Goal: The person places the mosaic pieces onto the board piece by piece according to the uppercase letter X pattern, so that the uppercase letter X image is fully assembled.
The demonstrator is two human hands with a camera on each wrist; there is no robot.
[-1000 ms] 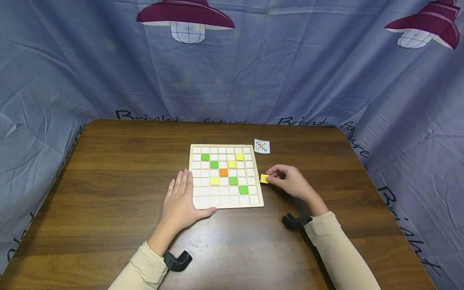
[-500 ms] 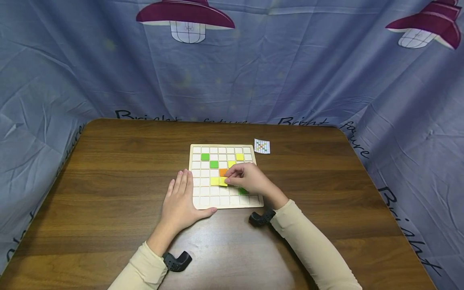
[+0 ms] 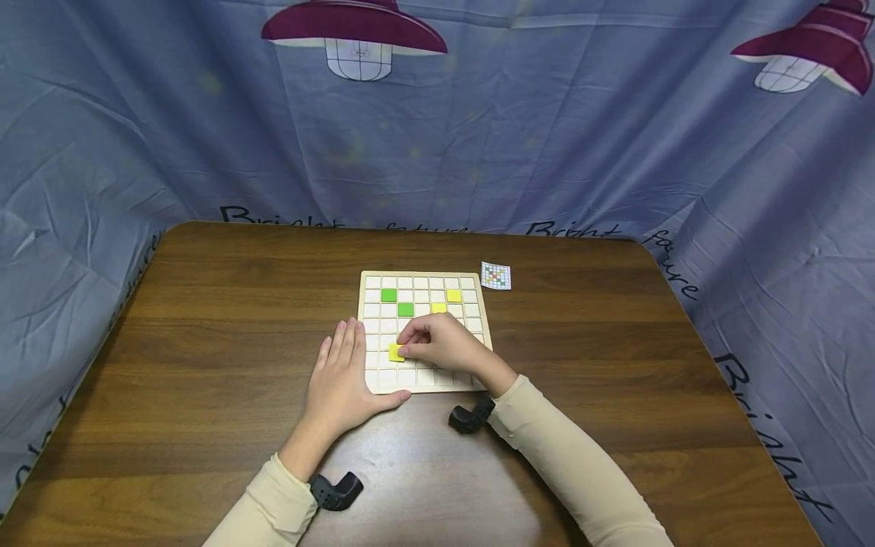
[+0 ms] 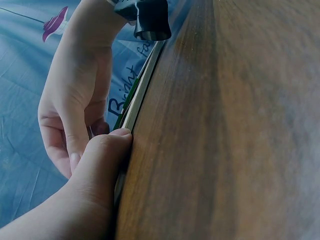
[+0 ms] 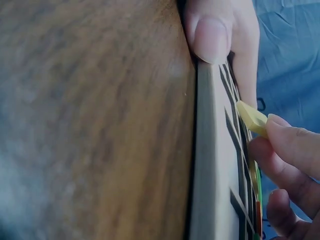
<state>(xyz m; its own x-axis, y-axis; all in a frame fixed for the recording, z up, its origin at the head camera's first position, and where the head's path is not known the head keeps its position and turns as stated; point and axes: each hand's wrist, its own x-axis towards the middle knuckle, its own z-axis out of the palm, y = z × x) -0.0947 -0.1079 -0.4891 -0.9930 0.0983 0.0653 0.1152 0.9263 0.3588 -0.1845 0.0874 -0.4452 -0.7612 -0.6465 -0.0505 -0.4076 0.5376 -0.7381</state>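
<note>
In the head view a square wooden grid board (image 3: 406, 377) with white cells lies on the table. My left hand (image 3: 340, 380) rests against its left edge, fingers straight and thumb along the near edge. Between thumb and fingers of my right hand (image 3: 444, 346) is a yellow square tile (image 3: 396, 352), over the lower left of the grid. The right wrist view shows this yellow tile (image 5: 252, 119) tilted, one edge close to the board; contact is unclear. Green tiles (image 3: 389, 295) and yellow tiles (image 3: 453, 295) sit in cells farther back. My right hand hides the cells beneath it.
A small printed card (image 3: 495, 276) with a coloured grid pattern lies by the board's far right corner. The brown wooden table (image 3: 239, 319) extends around the board, with a blue printed curtain (image 3: 478, 152) behind it. Both wrists carry black cameras (image 3: 335, 491).
My right hand has carried the yellow tile from right of the board leftward across it, then slightly nearer to me, toward the lower left. My left hand has stayed in place.
</note>
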